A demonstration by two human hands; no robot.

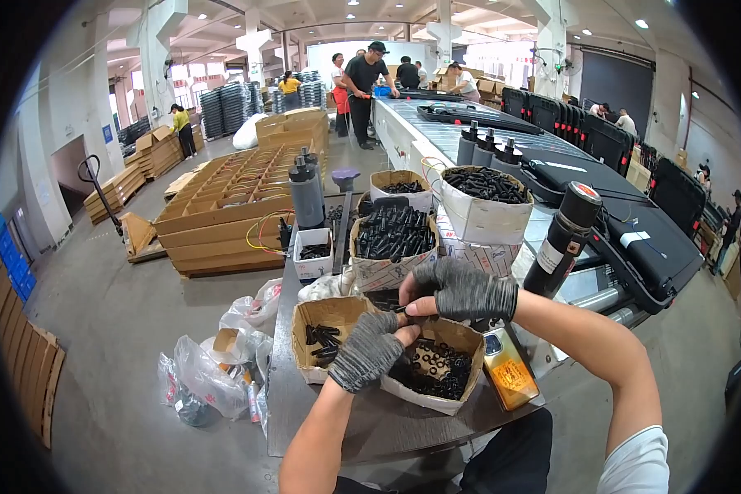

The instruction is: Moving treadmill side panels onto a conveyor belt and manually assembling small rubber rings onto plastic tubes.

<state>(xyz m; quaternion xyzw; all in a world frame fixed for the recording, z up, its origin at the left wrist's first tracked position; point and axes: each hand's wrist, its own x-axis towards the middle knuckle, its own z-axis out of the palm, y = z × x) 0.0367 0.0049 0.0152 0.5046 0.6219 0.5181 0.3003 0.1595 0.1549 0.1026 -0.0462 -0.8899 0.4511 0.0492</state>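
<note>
Both my hands wear grey fingerless gloves and meet above cut-down cardboard boxes on a dark table. My left hand (369, 349) is closed, thumb toward the right hand, over the gap between two boxes. My right hand (463, 291) reaches in from the right, with thumb and fingers pinched at the left fingertips. Something small and dark shows between them, its shape mostly hidden by the fingers. Below, the right box (436, 403) holds small black rings (438, 362). In the left box (305, 309) lie short black bolt-like pieces (324, 339).
Behind my hands stand a box of black pieces (395, 232) and a taller white carton (484, 216). A black cylinder (565, 237) rises beside my right forearm; a phone (510, 370) lies nearby. Conveyor rollers (605, 298) carry black cases (659, 247). Plastic bags (214, 375) lie left.
</note>
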